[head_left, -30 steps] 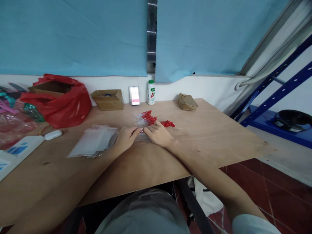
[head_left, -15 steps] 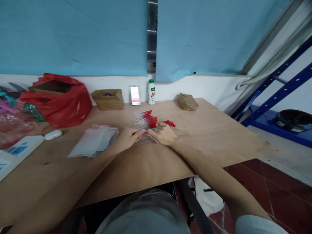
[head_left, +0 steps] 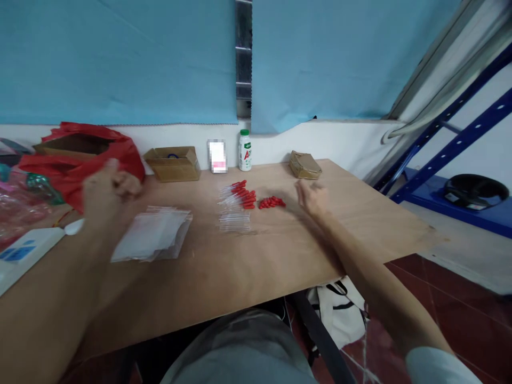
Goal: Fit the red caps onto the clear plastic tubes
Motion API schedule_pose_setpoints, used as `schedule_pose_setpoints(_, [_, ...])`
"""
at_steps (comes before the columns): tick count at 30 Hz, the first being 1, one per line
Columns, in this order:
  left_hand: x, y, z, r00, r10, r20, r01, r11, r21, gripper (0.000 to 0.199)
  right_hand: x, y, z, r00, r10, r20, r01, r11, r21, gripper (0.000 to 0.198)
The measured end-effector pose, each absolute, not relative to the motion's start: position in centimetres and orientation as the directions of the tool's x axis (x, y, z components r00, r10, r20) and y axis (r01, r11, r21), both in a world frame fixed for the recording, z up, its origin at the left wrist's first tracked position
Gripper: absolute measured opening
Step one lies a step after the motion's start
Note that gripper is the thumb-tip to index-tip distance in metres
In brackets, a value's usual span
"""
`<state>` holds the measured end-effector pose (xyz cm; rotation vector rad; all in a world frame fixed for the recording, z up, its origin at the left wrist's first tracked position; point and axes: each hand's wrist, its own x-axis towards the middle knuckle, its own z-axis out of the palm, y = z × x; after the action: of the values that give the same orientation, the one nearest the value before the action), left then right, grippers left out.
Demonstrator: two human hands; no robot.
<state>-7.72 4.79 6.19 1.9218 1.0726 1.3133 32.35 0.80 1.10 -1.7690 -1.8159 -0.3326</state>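
Observation:
My left hand is raised in front of the red plastic bag, smeared by motion, so its fingers cannot be read. Over the right part of the table, just below a small cardboard packet, my right hand hovers with blurred fingers that look curled; whether anything is in them is unclear. Between the hands lie a pile of thin clear sticks with red ends, a row of clear thin rods and a small heap of red caps. Clear zip bags lie stacked left of the rods.
An open cardboard box, a phone-like pale panel and a white bottle with a green cap stand along the wall. A white power strip lies at left. A blue metal rack stands beyond the table's right side.
My hands were together at the rods and have parted, the left towards the red bag, the right to the right. The rods and caps they partly covered now show.

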Motion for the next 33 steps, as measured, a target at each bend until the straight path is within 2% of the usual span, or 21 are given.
schedule_pose_setpoints(1, [-7.7, 4.7, 6.2, 0.183, 0.855, 0.486, 0.277, -0.519, 0.809, 0.048, 33.3, 0.8, 1.3, 0.119, 0.784, 0.61, 0.981, 0.002, -0.194, 0.053])
schedule_pose_setpoints(2, [-7.6, 4.5, 6.0, 0.167, 0.853, 0.494, 0.26, -0.522, 0.812, 0.046, 33.6, 0.8, 1.6, 0.109, 0.764, 0.637, 0.985, 0.003, -0.171, 0.054])
schedule_pose_setpoints(4, [-6.9, 3.7, 5.4, 0.14, 0.851, 0.506, 0.224, -0.524, 0.821, 0.043, 32.5, 0.7, 1.9, -0.043, 0.751, 0.659, 0.986, 0.139, -0.093, 0.052])
schedule_pose_setpoints(6, [-6.0, 2.8, 4.6, 0.139, 0.857, 0.497, 0.192, -0.515, 0.835, 0.041, 29.9, 0.5, 2.2, -0.285, 0.726, 0.626, 0.933, 0.36, 0.006, 0.048])
schedule_pose_setpoints(8, [-5.1, 2.1, 3.5, 0.168, 0.875, 0.455, 0.152, -0.479, 0.865, 0.037, 27.1, 0.3, 2.4, -0.415, 0.682, 0.602, 0.873, 0.486, 0.052, 0.044])
schedule_pose_setpoints(10, [-4.1, 1.6, 2.3, 0.199, 0.88, 0.432, 0.167, -0.465, 0.87, 0.029, 25.1, 0.2, 2.5, -0.463, 0.664, 0.587, 0.828, 0.56, 0.019, 0.041])
schedule_pose_setpoints(12, [-3.3, 1.2, 0.9, 0.167, 0.893, 0.417, 0.18, -0.444, 0.878, 0.026, 23.9, 0.3, 2.6, -0.456, 0.671, 0.585, 0.796, 0.601, -0.069, 0.038])
schedule_pose_setpoints(17, [-2.0, 0.9, -2.1, 0.069, 0.928, 0.367, 0.164, -0.374, 0.913, 0.026, 22.3, 1.3, 2.0, -0.349, 0.692, 0.632, 0.579, 0.689, -0.435, 0.023])
schedule_pose_setpoints(21, [-1.6, 1.2, -3.2, 0.014, 0.932, 0.363, 0.151, -0.361, 0.92, 0.027, 21.3, 2.2, 0.2, -0.287, 0.777, 0.56, 0.469, 0.624, -0.626, 0.003])
schedule_pose_setpoints(25, [-1.8, 1.4, -3.2, -0.032, 0.882, 0.47, 0.295, -0.441, 0.848, 0.025, 20.8, 2.6, -1.8, -0.277, 0.841, 0.464, 0.534, 0.536, -0.654, 0.006])
schedule_pose_setpoints(29, [-2.1, 1.5, -3.0, -0.017, 0.831, 0.556, 0.46, -0.487, 0.742, 0.026, 20.7, 2.7, -2.5, -0.277, 0.847, 0.453, 0.641, 0.514, -0.57, 0.005])
schedule_pose_setpoints(33, [-2.1, 1.8, -3.3, -0.004, 0.825, 0.566, 0.477, -0.496, 0.726, 0.025, 20.5, 2.7, -2.7, -0.301, 0.823, 0.482, 0.691, 0.537, -0.484, 0.002])
